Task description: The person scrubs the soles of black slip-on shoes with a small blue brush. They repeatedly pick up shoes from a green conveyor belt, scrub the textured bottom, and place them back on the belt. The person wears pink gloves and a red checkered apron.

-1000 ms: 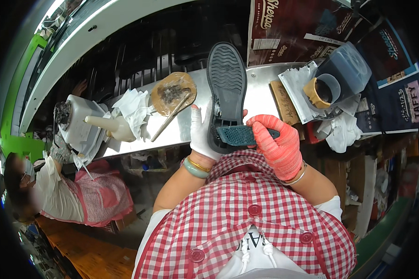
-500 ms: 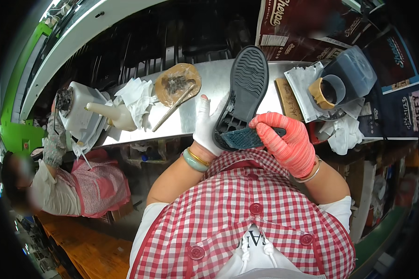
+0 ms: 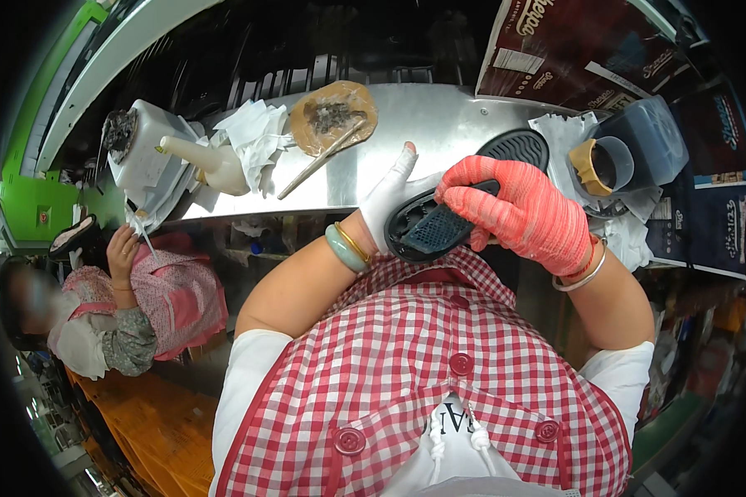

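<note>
In the head view, a black shoe sole (image 3: 518, 147) is resting in the person's hands in front of the checked apron (image 3: 439, 331), its heel end pointing down and to the left and its ridged front part reaching out past the right glove over the metal table (image 3: 439, 108). The left hand (image 3: 389, 203), in a white glove, is gripping the heel end of the sole, one bare fingertip sticking up beside it while the fingers beneath are staying out of sight. The right hand (image 3: 526, 215), in a coral glove, is crossing over the middle of the sole and pinching a dark teal heel piece (image 3: 439, 228), which is lying tilted against the hollow heel of the sole; the exact contact is partly hiding behind the glove. Left of the sole, a tan disc (image 3: 333, 118) is lying with a stick (image 3: 323, 157) across its edge, and farther left white tissues (image 3: 253, 137) and a cream nozzle bottle (image 3: 215, 166) are sitting. Right of the sole, a clear cup (image 3: 615, 161) is standing near a translucent container (image 3: 651, 137). Well left of the sole, a co-worker (image 3: 162, 290) is sitting.
</note>
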The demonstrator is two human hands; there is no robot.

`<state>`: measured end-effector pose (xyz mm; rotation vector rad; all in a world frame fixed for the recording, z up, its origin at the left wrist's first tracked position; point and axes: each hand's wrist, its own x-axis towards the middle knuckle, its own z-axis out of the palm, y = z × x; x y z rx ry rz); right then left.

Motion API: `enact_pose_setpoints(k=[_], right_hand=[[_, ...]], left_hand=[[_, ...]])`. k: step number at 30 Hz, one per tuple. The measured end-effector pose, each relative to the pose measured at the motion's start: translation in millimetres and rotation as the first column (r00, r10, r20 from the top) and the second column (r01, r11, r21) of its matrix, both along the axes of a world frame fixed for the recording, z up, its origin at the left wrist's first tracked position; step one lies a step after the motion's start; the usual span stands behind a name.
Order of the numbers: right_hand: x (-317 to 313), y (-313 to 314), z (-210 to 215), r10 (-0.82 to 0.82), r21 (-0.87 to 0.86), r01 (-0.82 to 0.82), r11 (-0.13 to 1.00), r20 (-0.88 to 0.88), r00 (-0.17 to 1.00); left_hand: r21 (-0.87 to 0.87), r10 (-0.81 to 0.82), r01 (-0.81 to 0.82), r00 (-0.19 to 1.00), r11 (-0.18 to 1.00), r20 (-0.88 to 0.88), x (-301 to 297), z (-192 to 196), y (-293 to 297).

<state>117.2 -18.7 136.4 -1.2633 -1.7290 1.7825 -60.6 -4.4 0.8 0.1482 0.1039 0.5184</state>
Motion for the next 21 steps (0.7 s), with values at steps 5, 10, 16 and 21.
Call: enact_pose_setpoints(k=[5,10,16,21], right_hand=[[-12.9,7.6,2.5,0.101,-0.012,-0.101,0.995,0.096,0.990],[-27.8,8.7,13.4,0.137,0.011,-0.140,0.990,0.150,0.979],[-16.8,13.7,3.4,0.174,0.028,-0.176,0.984,0.047,0.984],[14.3,14.9,-2.1,0.121,0.026,-0.123,0.992,0.074,0.990]], left_hand=[[-0.061,-0.116,0.132,0.971,0.989,0.208,-3.9,-20.5,9.3],[0.107,-0.239,0.221,0.950,0.969,0.199,-9.7,-20.6,13.7],[0.130,-0.109,0.188,0.883,0.974,-0.457,-12.7,8.2,11.7],[0.194,-0.163,0.268,0.887,0.944,-0.431,-18.2,-3.4,17.2]])
